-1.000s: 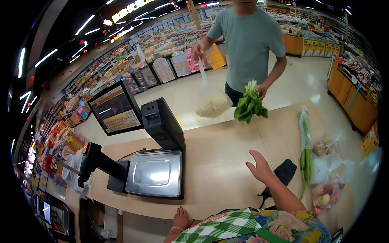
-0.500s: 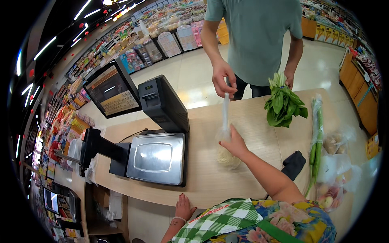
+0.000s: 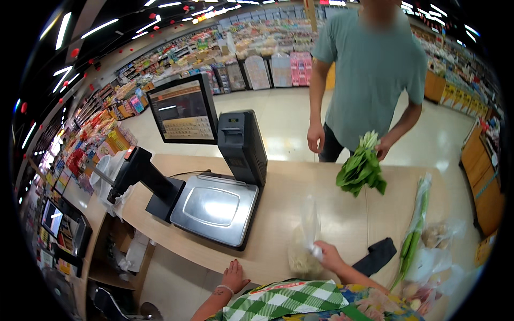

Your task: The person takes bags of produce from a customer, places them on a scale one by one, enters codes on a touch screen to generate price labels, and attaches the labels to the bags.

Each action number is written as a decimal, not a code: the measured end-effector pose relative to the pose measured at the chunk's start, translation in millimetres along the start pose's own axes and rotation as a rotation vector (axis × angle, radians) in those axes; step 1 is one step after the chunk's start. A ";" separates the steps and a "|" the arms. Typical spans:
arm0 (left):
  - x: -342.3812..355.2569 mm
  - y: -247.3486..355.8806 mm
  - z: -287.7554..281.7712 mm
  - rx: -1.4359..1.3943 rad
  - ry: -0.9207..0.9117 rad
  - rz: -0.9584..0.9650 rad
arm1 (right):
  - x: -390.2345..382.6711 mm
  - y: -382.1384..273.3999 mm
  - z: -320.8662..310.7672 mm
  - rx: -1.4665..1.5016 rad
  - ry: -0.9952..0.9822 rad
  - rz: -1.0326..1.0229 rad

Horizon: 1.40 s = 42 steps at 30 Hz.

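Observation:
My right hand is closed on the gathered neck of a clear plastic bag. Pale, stringy food lies in the bag's lower part, just above the near counter edge; blur hides its kind. At the near edge of the counter, my left hand lies flat with its fingers stretched out and holds nothing. Across the counter a person in a grey-green shirt holds a bunch of leafy greens by the pale stems. That person's other hand hangs down beside the body.
A metal-topped scale with a printer column and a screen stands on the left. Beside it is a black stand. Right of my hand lie a black cloth-like item, bagged long green vegetables and filled plastic bags.
The other person's hand has let go of the bag's top and dropped back. My right hand has drawn the bag nearer and now grips its neck. The view has tilted up.

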<state>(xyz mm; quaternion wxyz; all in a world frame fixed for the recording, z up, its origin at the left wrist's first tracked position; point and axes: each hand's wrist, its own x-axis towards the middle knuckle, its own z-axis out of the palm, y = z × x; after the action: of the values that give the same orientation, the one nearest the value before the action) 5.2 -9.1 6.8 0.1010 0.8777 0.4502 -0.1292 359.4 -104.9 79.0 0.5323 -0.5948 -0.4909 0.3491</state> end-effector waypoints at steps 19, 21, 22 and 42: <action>-17.3 78.6 -84.7 -0.621 0.436 0.643 | -26.3 -74.6 37.1 0.126 -0.263 -0.086; -9.2 64.0 -90.9 -0.611 0.498 0.650 | -12.2 -96.7 59.0 0.138 -0.262 -0.077; -5.4 54.5 -94.3 -0.608 0.533 0.654 | -3.4 -103.6 68.4 0.088 -0.297 -0.098; 81.6 -178.6 -144.0 -0.359 0.705 0.320 | 155.3 -76.5 257.2 -0.235 0.130 -0.013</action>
<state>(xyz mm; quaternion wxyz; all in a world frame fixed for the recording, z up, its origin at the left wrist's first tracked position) -75.3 198.1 106.2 0.1107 0.8955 0.3306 0.2767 144.4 114.4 121.5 0.4919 -0.6714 -0.4965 0.2465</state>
